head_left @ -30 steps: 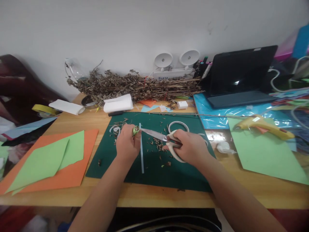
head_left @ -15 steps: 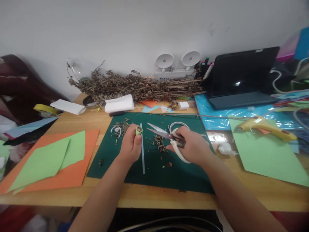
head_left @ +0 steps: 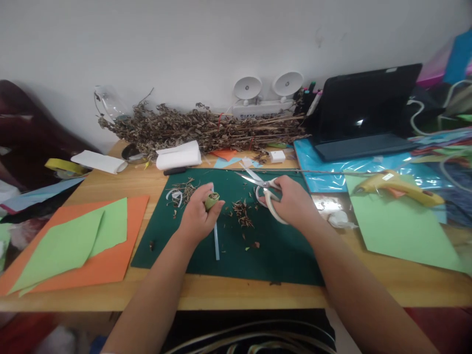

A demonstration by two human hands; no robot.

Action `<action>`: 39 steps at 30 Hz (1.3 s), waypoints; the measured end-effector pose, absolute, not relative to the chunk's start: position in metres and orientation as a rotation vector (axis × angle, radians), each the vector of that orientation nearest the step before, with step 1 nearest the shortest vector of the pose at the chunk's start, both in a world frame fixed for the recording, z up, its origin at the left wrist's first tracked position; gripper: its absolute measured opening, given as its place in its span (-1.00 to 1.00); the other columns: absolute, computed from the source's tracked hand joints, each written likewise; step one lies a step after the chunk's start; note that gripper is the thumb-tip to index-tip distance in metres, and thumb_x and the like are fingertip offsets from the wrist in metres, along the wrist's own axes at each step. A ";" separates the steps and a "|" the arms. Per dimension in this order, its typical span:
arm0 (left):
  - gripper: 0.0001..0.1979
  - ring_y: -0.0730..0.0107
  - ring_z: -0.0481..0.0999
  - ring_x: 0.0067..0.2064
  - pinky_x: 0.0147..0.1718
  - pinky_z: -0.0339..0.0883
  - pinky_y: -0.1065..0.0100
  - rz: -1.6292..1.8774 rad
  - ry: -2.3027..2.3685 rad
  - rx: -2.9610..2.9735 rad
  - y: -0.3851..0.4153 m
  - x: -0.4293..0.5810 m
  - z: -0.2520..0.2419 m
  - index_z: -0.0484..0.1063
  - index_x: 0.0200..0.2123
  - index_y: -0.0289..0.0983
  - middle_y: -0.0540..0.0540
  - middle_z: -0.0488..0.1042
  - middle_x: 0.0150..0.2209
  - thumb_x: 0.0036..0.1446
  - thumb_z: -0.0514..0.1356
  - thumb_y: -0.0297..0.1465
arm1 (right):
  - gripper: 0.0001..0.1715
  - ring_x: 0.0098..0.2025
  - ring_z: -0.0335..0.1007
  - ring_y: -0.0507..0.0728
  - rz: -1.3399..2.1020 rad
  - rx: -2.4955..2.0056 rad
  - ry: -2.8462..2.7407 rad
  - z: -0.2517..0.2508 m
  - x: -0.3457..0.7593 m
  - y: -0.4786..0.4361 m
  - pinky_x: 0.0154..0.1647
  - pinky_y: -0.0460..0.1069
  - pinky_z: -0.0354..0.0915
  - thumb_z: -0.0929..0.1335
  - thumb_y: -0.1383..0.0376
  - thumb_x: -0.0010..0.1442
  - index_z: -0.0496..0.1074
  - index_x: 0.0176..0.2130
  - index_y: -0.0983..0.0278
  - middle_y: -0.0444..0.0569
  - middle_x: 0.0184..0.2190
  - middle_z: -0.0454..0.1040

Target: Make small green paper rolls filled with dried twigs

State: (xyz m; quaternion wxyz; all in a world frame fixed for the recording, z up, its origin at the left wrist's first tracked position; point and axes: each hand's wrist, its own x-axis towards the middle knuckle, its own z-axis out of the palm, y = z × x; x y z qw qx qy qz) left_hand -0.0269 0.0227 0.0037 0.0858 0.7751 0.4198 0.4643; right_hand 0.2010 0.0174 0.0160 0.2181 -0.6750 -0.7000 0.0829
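My left hand (head_left: pixel 198 216) is closed around a small green rolled piece (head_left: pixel 211 200), held upright over the dark green cutting mat (head_left: pixel 280 255). My right hand (head_left: pixel 293 202) grips white-handled scissors (head_left: pixel 260 184); their blades are slightly apart and point toward the back left, away from the roll. A thin pale blue stick (head_left: pixel 216 236) lies on the mat under my left hand. Dry brown crumbs (head_left: pixel 241 214) are scattered between the hands.
Green paper on an orange sheet (head_left: pixel 110 260) lies left. A yellow glue gun (head_left: pixel 396 188) rests on light green paper (head_left: pixel 398 231) at right. Dried branches (head_left: pixel 199 130), a white roll (head_left: pixel 179 157), a twin-headed white lamp (head_left: pixel 267 91) and a dark laptop (head_left: pixel 363 115) line the back.
The scissors left the green roll and swung away toward the back of the mat with my right hand. My left hand kept the roll and shifted slightly.
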 end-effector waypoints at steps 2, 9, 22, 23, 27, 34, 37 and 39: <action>-0.73 0.46 0.36 -0.46 -0.40 0.27 0.38 1.335 1.171 2.483 0.023 -0.027 0.004 0.17 -0.15 -0.26 -0.03 0.34 -0.48 0.04 0.05 -0.36 | -0.62 -0.32 0.30 0.21 0.166 -2.013 -1.942 0.009 0.208 0.024 -0.43 -0.02 0.14 0.25 0.07 -0.04 0.24 -0.31 0.32 0.09 -0.34 0.37; -0.85 0.47 0.37 -0.43 -0.47 0.26 0.43 1.276 1.013 2.661 0.024 -0.030 0.010 0.20 -0.22 -0.23 -0.04 0.36 -0.44 0.07 0.01 -0.43 | -0.65 -0.22 0.28 0.27 0.119 -2.215 -1.945 -0.005 0.224 0.034 -0.33 0.02 0.15 0.20 0.18 0.00 0.26 -0.26 0.38 0.19 -0.27 0.35; -0.83 0.65 0.20 -0.67 -0.70 0.13 0.52 1.714 0.540 1.737 0.011 -0.011 0.015 0.13 -0.21 -0.13 0.12 0.23 -0.55 0.09 0.04 -0.33 | -0.63 -0.18 0.26 0.23 -0.047 -2.244 -1.789 -0.012 0.258 0.050 -0.23 0.03 0.15 0.19 0.24 0.05 0.34 -0.22 0.44 0.22 -0.23 0.35; -0.83 0.64 0.20 -0.67 -0.70 0.12 0.52 1.709 0.491 1.694 0.010 -0.010 0.016 0.13 -0.21 -0.13 0.12 0.23 -0.56 0.10 0.03 -0.31 | -0.62 -0.16 0.25 0.23 -0.069 -2.220 -1.792 -0.008 0.255 0.048 -0.21 0.03 0.15 0.19 0.24 0.06 0.33 -0.18 0.43 0.21 -0.20 0.34; -0.83 0.62 0.18 -0.69 -0.72 0.08 0.51 1.620 0.474 1.514 0.010 -0.010 0.019 0.18 -0.27 -0.18 0.11 0.22 -0.61 0.11 -0.01 -0.24 | -0.63 -0.09 0.20 0.25 -0.121 -2.101 -1.878 0.010 0.232 0.040 -0.18 0.07 0.14 0.14 0.25 0.12 0.30 -0.14 0.38 0.18 -0.15 0.30; -0.66 0.62 0.13 -0.74 -0.74 0.01 0.51 1.523 0.404 1.213 0.013 -0.002 0.049 0.19 -0.54 -0.27 0.10 0.15 -0.73 0.04 -0.01 -0.11 | -0.46 -0.22 0.33 0.13 0.265 -1.740 -2.486 0.012 0.169 0.038 -0.31 -0.06 0.19 0.32 -0.03 -0.11 0.32 -0.13 0.14 -0.04 -0.24 0.39; -0.67 0.60 0.14 -0.72 -0.74 0.01 0.51 1.561 0.288 1.250 0.005 0.010 0.051 0.23 -0.52 -0.27 0.09 0.16 -0.71 0.04 0.01 -0.12 | -0.39 -0.24 0.34 0.17 0.337 -1.712 -2.585 0.005 0.150 0.040 -0.36 -0.05 0.21 0.34 -0.05 -0.16 0.32 -0.16 0.22 0.04 -0.23 0.37; -0.69 0.60 0.13 -0.71 -0.72 0.01 0.51 1.583 0.277 1.259 -0.003 0.017 0.039 0.23 -0.50 -0.26 0.09 0.16 -0.71 0.07 -0.02 -0.14 | -0.53 -0.25 0.34 0.13 0.361 -1.704 -2.606 0.001 0.146 0.041 -0.33 -0.04 0.22 0.30 0.02 -0.04 0.33 -0.21 0.27 0.04 -0.25 0.37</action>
